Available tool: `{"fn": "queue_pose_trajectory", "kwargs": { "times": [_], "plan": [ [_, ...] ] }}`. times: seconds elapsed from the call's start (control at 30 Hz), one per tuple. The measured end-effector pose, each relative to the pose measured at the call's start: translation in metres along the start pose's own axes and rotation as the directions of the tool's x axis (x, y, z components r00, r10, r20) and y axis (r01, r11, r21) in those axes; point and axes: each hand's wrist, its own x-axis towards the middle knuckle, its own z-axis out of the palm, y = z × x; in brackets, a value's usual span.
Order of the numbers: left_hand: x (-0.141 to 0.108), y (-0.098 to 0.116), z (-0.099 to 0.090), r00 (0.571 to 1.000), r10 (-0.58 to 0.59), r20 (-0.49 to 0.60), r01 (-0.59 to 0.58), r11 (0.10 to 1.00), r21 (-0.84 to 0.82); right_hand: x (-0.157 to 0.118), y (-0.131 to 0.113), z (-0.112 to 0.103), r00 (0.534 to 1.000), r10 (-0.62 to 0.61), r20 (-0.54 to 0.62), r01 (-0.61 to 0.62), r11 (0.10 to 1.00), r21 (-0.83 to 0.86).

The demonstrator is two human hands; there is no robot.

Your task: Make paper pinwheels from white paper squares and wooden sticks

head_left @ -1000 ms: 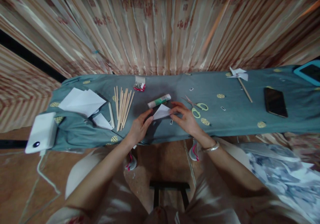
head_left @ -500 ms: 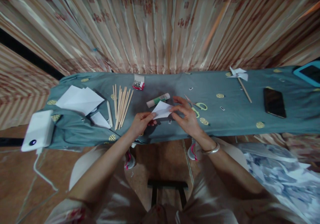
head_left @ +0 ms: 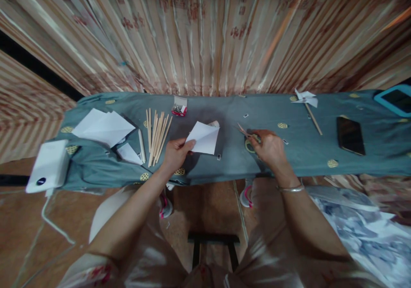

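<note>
My left hand [head_left: 176,154] pinches a square of white paper [head_left: 205,140] by its left edge, thumb on top. Crease lines cross the sheet, which is held above the cloth and covers most of a glue stick [head_left: 214,124]. To the right, my right hand [head_left: 269,146] has its fingers closed on the green handles of the scissors [head_left: 246,132]. Their blades point up and left, away from me, and the handles are partly hidden by the fingers.
Left of the paper lie several wooden sticks [head_left: 157,138], a white pen-like stick [head_left: 141,146] and white paper sheets [head_left: 102,127]. Behind stands a small box of pins [head_left: 179,107]. A paper pinwheel [head_left: 306,98], a phone [head_left: 350,136] and a white power bank [head_left: 48,166] lie farther out.
My right hand has left the paper, moved right and taken hold of the scissors. The paper has been opened out from a folded shape into a larger square in my left hand.
</note>
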Motion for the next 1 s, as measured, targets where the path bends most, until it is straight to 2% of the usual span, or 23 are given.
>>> {"fn": "queue_pose_trajectory", "kwargs": {
  "times": [0.1,0.2,0.37,0.53,0.63,0.73,0.77,0.8,0.87,0.93,1.0],
  "plan": [
    [0.001,0.003,-0.002,0.999,0.036,-0.032,-0.036,0.999,0.016,-0.001,0.012,-0.005,0.996,0.058,0.061,-0.05,0.989,-0.137],
    [0.004,0.005,-0.004,0.996,0.073,-0.05,-0.072,0.997,0.031,-0.002,0.015,-0.007,0.987,0.058,0.151,-0.028,0.98,-0.197],
    [0.008,0.008,-0.004,0.991,0.116,-0.073,-0.11,0.99,0.091,-0.003,0.008,-0.007,0.98,0.026,0.199,0.034,0.956,-0.292],
    [0.009,0.013,-0.007,0.986,0.146,-0.077,-0.134,0.981,0.139,-0.002,-0.002,-0.011,0.968,0.096,0.232,-0.004,0.93,-0.368],
    [0.01,0.014,-0.01,0.981,0.173,-0.092,-0.154,0.97,0.19,0.0,-0.003,-0.009,0.968,0.117,0.22,-0.061,0.968,-0.245],
    [0.012,0.013,-0.014,0.976,0.177,-0.129,-0.147,0.966,0.211,0.002,-0.002,-0.001,0.97,0.141,0.196,-0.168,0.978,0.127],
    [0.013,0.012,-0.015,0.974,0.173,-0.145,-0.14,0.967,0.212,0.002,-0.003,0.001,0.964,0.155,0.218,-0.217,0.93,0.296],
    [0.014,0.012,-0.016,0.972,0.17,-0.163,-0.133,0.968,0.214,0.003,-0.005,0.004,0.951,0.161,0.263,-0.271,0.844,0.463],
    [0.016,0.011,-0.017,0.967,0.169,-0.191,-0.125,0.966,0.226,0.003,-0.013,0.007,0.914,0.142,0.38,-0.386,0.588,0.71],
    [0.018,0.011,-0.019,0.964,0.172,-0.204,-0.122,0.965,0.233,0.001,-0.024,0.008,0.873,0.1,0.478,-0.48,0.352,0.804],
    [0.021,0.011,-0.019,0.963,0.172,-0.206,-0.125,0.967,0.22,-0.001,-0.035,0.009,0.828,0.043,0.56,-0.556,0.201,0.806]
  ]
}}
